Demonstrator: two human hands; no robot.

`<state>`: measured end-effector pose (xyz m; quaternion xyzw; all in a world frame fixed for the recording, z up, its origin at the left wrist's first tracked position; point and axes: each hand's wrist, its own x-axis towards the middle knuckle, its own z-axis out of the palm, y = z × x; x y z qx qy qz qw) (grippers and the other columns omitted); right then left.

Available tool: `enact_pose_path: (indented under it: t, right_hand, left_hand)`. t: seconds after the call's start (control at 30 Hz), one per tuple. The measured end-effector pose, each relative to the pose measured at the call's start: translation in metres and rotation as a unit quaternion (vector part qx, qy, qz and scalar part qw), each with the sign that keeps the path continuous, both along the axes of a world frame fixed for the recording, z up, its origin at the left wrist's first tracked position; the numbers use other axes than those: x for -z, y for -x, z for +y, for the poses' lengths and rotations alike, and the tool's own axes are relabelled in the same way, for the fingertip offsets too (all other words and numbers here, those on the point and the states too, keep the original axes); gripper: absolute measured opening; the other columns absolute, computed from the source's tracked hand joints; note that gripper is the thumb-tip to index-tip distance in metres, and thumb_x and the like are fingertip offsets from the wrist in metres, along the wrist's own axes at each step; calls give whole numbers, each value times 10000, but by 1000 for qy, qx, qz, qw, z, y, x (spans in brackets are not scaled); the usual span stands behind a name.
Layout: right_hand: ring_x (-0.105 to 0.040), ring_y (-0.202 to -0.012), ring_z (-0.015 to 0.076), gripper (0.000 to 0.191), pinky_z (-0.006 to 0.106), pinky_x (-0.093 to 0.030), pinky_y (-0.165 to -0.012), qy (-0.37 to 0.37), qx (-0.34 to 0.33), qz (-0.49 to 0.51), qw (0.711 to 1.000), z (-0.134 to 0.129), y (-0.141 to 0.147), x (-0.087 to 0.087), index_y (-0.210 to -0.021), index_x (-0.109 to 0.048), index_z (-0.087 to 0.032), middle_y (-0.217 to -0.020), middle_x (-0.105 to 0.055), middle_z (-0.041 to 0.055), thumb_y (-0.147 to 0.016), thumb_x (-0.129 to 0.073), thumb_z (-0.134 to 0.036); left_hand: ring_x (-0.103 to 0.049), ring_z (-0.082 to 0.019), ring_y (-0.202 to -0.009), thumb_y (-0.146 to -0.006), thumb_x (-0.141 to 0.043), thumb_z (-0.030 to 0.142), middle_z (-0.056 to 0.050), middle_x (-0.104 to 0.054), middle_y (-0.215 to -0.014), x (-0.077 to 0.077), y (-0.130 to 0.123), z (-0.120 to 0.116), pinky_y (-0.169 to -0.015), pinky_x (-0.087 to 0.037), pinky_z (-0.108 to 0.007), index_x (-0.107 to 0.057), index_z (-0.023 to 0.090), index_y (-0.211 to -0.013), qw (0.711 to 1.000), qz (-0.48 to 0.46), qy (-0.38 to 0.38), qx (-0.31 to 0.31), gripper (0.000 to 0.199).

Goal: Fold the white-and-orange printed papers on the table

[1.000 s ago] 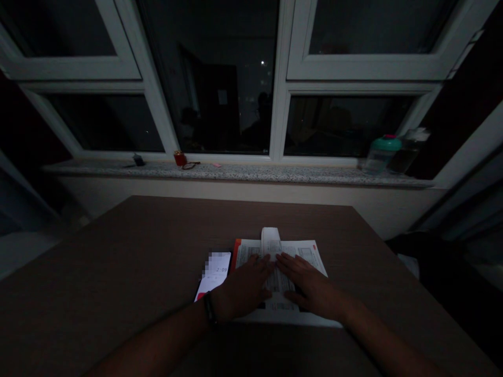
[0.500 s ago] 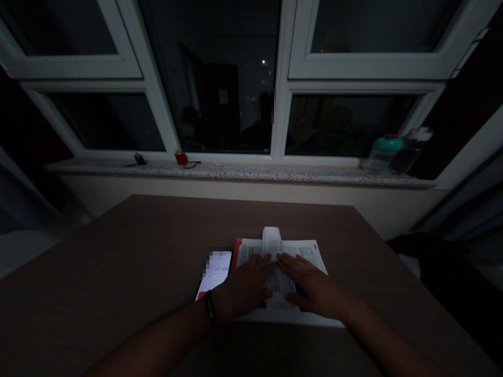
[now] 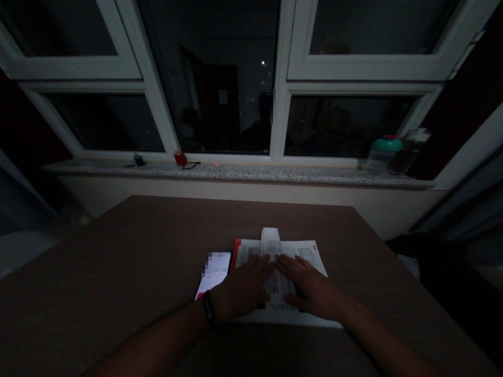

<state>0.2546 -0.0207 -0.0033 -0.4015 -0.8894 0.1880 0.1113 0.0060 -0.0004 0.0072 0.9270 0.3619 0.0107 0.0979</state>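
An open book (image 3: 310, 251) with printed pages and a red left edge lies on the brown table. A pale curled strip of paper (image 3: 270, 236) sticks up past its top edge at the middle. My left hand (image 3: 249, 285) rests on the left side of the pages, fingers spread, holding nothing. On the right side lies my right hand (image 3: 310, 285), also flat, with its thumb apart from the fingers. Both sets of fingertips nearly meet near the middle. Just left of the book is a phone (image 3: 215, 275) with a lit screen, partly behind my left wrist, which wears a black band.
Brown table (image 3: 157, 235) extends around the book. Behind it, a speckled sill (image 3: 243, 172) holds a small dark object (image 3: 139, 159), a red jar (image 3: 180, 158) with a cord beside it, a teal-lidded bottle (image 3: 381, 155) and a clear bottle (image 3: 411, 152). Dark windows rise above.
The phone's displayed digits have changed from 09 to 10. The whole view has shifted very slightly; both hands stay flat in the same place on the book.
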Motion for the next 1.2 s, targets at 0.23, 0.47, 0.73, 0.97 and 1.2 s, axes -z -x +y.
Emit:
enact_pose_path:
  t: [0.23, 0.47, 0.73, 0.97, 1.2]
  right_hand:
    - [-211, -1479, 263, 744, 517, -131, -1211, -7, -2, 0, 1000, -2, 4, -1, -1552, -220, -248, -1618, -212, 85, -913, -577, -381]
    - [-503, -1202, 278, 355, 458, -397, -1036, -81, 55, 37, 995, 0, 9, -7, -1235, -610, -222, -1260, -598, 101, -883, -588, -258]
    - [-544, -1023, 255, 153, 411, -442, -898, -95, 72, 59, 991, 1, 9, -7, -1002, -623, -214, -1059, -620, 71, -854, -613, -177]
    - [-548, -1028, 249, 213, 393, -443, -889, -95, 96, 71, 988, 2, 13, 2, -989, -615, -213, -1059, -614, 63, -795, -650, -132]
    - [-544, -1035, 245, 278, 386, -442, -899, -73, 107, 70, 989, 0, 12, -3, -1025, -602, -229, -1079, -600, 55, -771, -685, -155]
  left_hand:
    - [-311, -383, -1402, -871, -704, 338, -133, -317, -1559, -8, -4, -6, -1094, -353, -482, -350, 167, -1492, 1000, 13, -8, -22, 735]
    - [-323, -383, -1394, -858, -719, 348, -136, -326, -1554, -9, -6, -7, -1100, -351, -493, -401, 169, -1458, 1000, 7, -7, -19, 702]
    - [-327, -389, -1389, -863, -710, 361, -128, -337, -1550, -8, -6, -5, -1085, -371, -496, -400, 182, -1457, 1000, -1, 0, -21, 694]
    - [-334, -383, -1386, -844, -738, 361, -138, -349, -1541, -8, -6, -5, -1091, -373, -490, -429, 169, -1438, 1000, -10, -4, -22, 697]
    - [-350, -387, -1375, -840, -744, 361, -125, -350, -1543, -10, -5, -5, -1072, -397, -490, -428, 180, -1440, 1000, -12, 5, -23, 702]
